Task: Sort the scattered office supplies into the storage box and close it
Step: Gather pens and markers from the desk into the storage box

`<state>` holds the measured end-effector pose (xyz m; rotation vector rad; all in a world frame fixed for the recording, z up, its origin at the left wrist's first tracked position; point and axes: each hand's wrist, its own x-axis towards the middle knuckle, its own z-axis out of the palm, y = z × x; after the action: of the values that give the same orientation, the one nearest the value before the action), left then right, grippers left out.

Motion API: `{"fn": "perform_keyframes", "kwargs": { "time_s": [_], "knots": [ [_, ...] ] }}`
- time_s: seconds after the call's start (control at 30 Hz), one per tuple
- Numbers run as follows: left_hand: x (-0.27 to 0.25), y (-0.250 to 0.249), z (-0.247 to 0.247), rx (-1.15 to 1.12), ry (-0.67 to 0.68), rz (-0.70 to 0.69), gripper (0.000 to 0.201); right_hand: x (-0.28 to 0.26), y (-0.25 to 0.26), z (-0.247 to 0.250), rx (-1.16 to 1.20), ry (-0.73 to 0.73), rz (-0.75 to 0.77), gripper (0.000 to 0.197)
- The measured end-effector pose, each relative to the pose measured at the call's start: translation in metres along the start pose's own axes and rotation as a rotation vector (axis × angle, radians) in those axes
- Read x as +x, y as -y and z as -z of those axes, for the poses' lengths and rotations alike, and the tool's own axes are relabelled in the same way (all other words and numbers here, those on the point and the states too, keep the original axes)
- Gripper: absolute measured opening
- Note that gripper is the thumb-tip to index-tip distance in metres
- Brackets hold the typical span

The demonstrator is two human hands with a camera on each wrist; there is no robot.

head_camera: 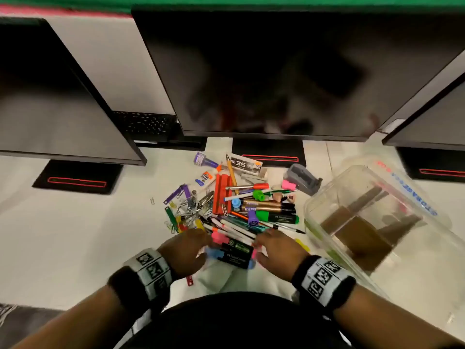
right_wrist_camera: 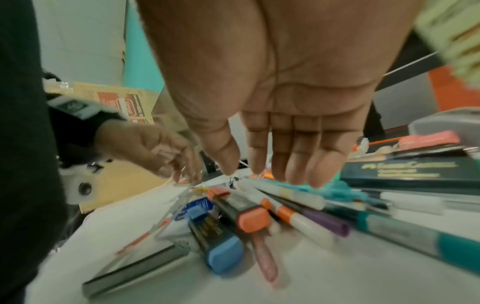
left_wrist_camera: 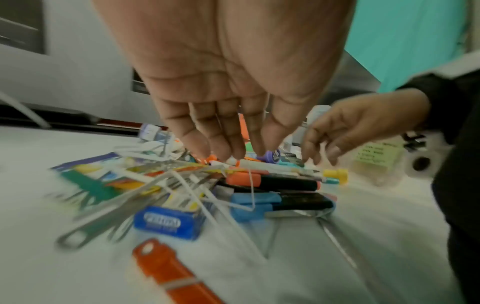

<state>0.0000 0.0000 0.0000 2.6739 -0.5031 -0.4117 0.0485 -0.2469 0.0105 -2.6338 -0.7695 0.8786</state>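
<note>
Neither left hand [head_camera: 185,248] nor right hand [head_camera: 278,250] grips anything; fingers straight, flanking the pens [head_camera: 234,229]. Judged light, stiff, prone to rolling: gather them mid-barrel as a bundle.

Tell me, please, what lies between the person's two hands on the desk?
In the head view, black highlighters with pink and blue caps lie between the left hand and right hand.

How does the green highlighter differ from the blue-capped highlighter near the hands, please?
The green highlighter lies further back in the pile, right of centre; the blue-capped highlighter lies at the near edge, between both hands. The green one's cap points left, while the blue one's cap also points left but sits lower, on the desk. Both have dark barrels.
</note>
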Motion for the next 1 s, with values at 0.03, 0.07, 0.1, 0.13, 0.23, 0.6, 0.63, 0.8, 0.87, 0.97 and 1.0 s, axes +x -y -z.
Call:
{"fn": "perform_keyframes", "kwargs": {
  "time_s": [0.03, 0.07, 0.1, 0.13, 0.23, 0.6, 0.63, 0.8, 0.87, 0.97, 1.0],
  "knots": [
    [0.01, 0.002, -0.002, 0.008, 0.035, -0.027, 0.035, 0.009, 0.004, -0.003, -0.007, -0.002, 0.005, 0.038],
    [0.02, 0.0, 0.0, 0.042, 0.108, -0.018, 0.037, 0.016, 0.01, -0.003, -0.025, -0.013, 0.003, 0.046],
    [0.03, 0.0, 0.002, 0.107, 0.165, -0.034, 0.038, 0.025, 0.017, -0.005, -0.059, -0.02, 0.005, 0.055],
    [0.039, -0.004, 0.007, 0.168, 0.176, -0.069, 0.042, 0.03, 0.024, -0.005, -0.096, -0.038, 0.011, 0.063],
    [0.057, 0.002, 0.008, 0.237, 0.216, -0.099, 0.055, 0.041, 0.038, -0.011, -0.179, -0.073, -0.062, 0.074],
    [0.085, 0.014, 0.007, 0.264, 0.201, -0.176, 0.034, 0.055, 0.056, -0.022, -0.222, -0.143, -0.379, 0.052],
    [0.086, 0.014, 0.006, 0.259, 0.213, -0.165, 0.033, 0.056, 0.056, -0.022, -0.22, -0.144, -0.377, 0.051],
    [0.094, 0.011, 0.006, 0.202, 0.252, -0.095, 0.033, 0.06, 0.046, -0.024, -0.239, -0.158, -0.326, 0.046],
    [0.094, 0.007, 0.007, 0.188, 0.264, -0.045, 0.033, 0.059, 0.041, -0.023, -0.244, -0.14, -0.3, 0.043],
    [0.093, 0.001, 0.011, 0.137, 0.269, -0.016, 0.035, 0.055, 0.034, -0.018, -0.226, -0.13, -0.247, 0.039],
    [0.093, 0.0, 0.013, 0.089, 0.254, -0.008, 0.035, 0.054, 0.031, -0.015, -0.218, -0.126, -0.229, 0.037]
  ]
}}
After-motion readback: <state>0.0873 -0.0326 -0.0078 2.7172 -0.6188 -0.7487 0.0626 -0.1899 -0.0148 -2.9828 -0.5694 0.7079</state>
